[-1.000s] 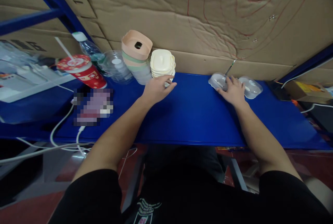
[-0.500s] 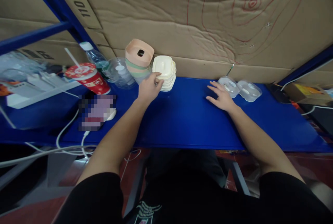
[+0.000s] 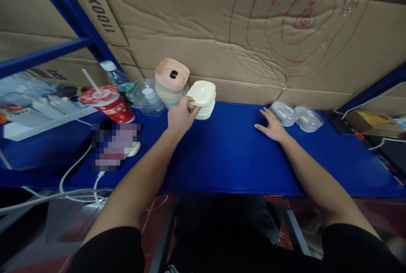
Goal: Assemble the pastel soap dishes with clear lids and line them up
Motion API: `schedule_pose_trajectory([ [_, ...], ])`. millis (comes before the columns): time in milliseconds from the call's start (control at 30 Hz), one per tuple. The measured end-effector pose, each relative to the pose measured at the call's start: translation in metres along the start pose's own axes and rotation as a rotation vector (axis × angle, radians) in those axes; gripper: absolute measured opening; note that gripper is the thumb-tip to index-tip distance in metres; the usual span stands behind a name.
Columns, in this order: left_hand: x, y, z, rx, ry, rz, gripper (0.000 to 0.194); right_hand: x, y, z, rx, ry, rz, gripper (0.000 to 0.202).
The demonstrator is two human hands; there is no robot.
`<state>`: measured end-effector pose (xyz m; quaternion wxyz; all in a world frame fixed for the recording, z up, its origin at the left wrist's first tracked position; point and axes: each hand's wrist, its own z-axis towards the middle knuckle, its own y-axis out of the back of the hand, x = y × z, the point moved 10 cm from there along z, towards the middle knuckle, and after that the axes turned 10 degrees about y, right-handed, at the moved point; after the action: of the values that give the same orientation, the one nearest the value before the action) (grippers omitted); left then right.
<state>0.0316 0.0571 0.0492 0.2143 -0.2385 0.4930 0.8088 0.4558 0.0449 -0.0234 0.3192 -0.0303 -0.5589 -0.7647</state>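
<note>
My left hand (image 3: 182,114) pinches the near left edge of a cream square lid (image 3: 202,92), the top one of a small stack. The lid is tilted a little over the other cream lids (image 3: 205,114) under it. Just behind and left of that hand stands a stack of square plastic tubs (image 3: 172,74), peach on top with green below; the top tub has a dark hole. My right hand (image 3: 271,125) rests on the blue table (image 3: 234,150) with its fingers apart, holding nothing. Close to its right are two clear round plastic containers (image 3: 283,113).
At the left stand a red paper cup with a straw (image 3: 114,108), a plastic bottle (image 3: 117,77) and a clear domed container (image 3: 147,99). A blurred-out phone-like object (image 3: 116,146), cables and a white power strip (image 3: 47,116) lie nearer. Cardboard (image 3: 190,19) walls the back.
My left hand has raised the near edge of the top lid, which now tilts off the stack. The right hand has stayed beside the clear containers. The whole view has shifted slightly.
</note>
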Motion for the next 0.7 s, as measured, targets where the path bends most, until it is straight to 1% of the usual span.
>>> schedule_pose_trajectory([
  [100,-0.004,0.009,-0.001,-0.056,-0.017,-0.034,0.025,-0.003,0.001,0.0,0.016,-0.029,-0.012,0.097],
  [233,-0.014,0.02,-0.008,-0.122,-0.071,-0.156,0.02,-0.003,0.005,0.001,-0.017,-0.045,-0.007,0.097],
  [333,-0.025,0.025,-0.019,-0.129,-0.124,-0.229,0.02,-0.007,0.008,0.001,-0.042,-0.077,-0.018,0.099],
  [400,-0.036,0.025,-0.029,-0.108,-0.165,-0.237,0.019,-0.009,0.011,0.001,-0.061,-0.087,-0.028,0.1],
  [467,-0.051,0.019,-0.04,-0.042,-0.207,-0.205,0.02,-0.009,0.014,0.001,-0.085,-0.087,-0.036,0.102],
  [533,-0.064,0.005,-0.052,0.062,-0.235,-0.131,0.024,-0.004,0.017,0.0,-0.1,-0.073,-0.041,0.103],
  [600,-0.073,-0.013,-0.061,0.184,-0.227,-0.042,0.028,0.009,0.016,-0.001,-0.092,-0.037,-0.017,0.099],
  [700,-0.074,-0.043,-0.072,0.376,-0.2,0.074,0.037,0.039,0.008,-0.002,-0.021,0.054,0.083,0.086],
])
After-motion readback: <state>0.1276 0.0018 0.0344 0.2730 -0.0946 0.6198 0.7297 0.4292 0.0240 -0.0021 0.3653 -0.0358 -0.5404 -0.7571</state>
